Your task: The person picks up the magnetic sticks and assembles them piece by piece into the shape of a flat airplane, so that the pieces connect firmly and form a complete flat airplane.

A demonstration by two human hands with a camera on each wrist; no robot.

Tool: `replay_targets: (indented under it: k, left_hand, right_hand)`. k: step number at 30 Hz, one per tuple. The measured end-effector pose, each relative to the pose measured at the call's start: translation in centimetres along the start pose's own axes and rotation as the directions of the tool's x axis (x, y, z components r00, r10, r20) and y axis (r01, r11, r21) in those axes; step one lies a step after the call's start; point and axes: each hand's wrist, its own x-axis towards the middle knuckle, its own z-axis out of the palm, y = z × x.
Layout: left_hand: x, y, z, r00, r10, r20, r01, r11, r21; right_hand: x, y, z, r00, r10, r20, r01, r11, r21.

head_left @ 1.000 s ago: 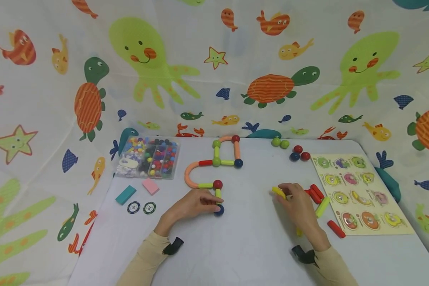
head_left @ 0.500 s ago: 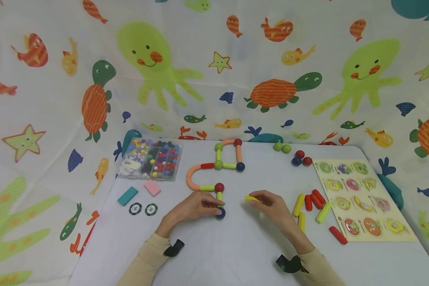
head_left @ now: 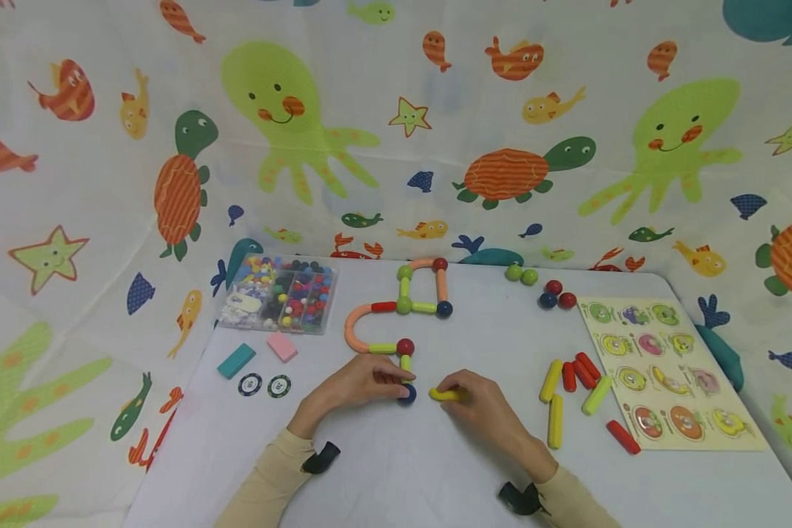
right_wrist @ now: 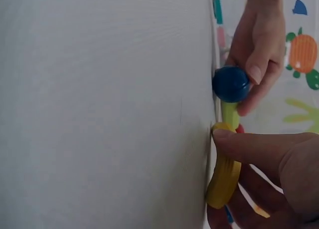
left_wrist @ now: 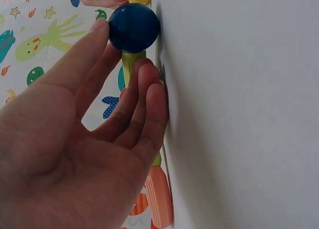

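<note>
In the head view my left hand (head_left: 353, 385) holds the dark blue ball (head_left: 407, 394) at the near end of a chain of toy sticks and balls. Its thumb lies on the ball, as the left wrist view shows, with fingertips beside a light green stick (left_wrist: 130, 64). My right hand (head_left: 480, 407) pinches a curved yellow stick (right_wrist: 225, 176) between thumb and fingers, just right of the blue ball. Beyond, the chain runs through a red ball (head_left: 405, 346), a peach curved stick (head_left: 353, 328) and a red stick (head_left: 383, 306) to a closed loop.
Two yellow sticks (head_left: 555, 422), several red sticks (head_left: 623, 437) and a green stick (head_left: 597, 396) lie right, beside a fruit puzzle board (head_left: 607, 381). Loose balls (head_left: 548, 300) sit behind. Left are a bead box (head_left: 323, 323), teal block (head_left: 236, 361), pink block (head_left: 281, 347) and two chips (head_left: 279, 386).
My right hand has carried the curved yellow stick leftward from the stick pile and down close to the blue ball. The left hand stays at the ball. The head view has shifted slightly.
</note>
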Motion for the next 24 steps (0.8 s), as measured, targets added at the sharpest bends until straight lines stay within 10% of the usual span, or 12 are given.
replay_targets:
  k: [24]
  left_hand:
    - [-0.14, 0.37, -0.04, 1.000, 0.009, 0.014, -0.009, 1.000, -0.011]
  right_hand:
    - [0.23, -0.35, 0.53, 0.988, -0.053, 0.148, 0.040, 0.995, 0.092]
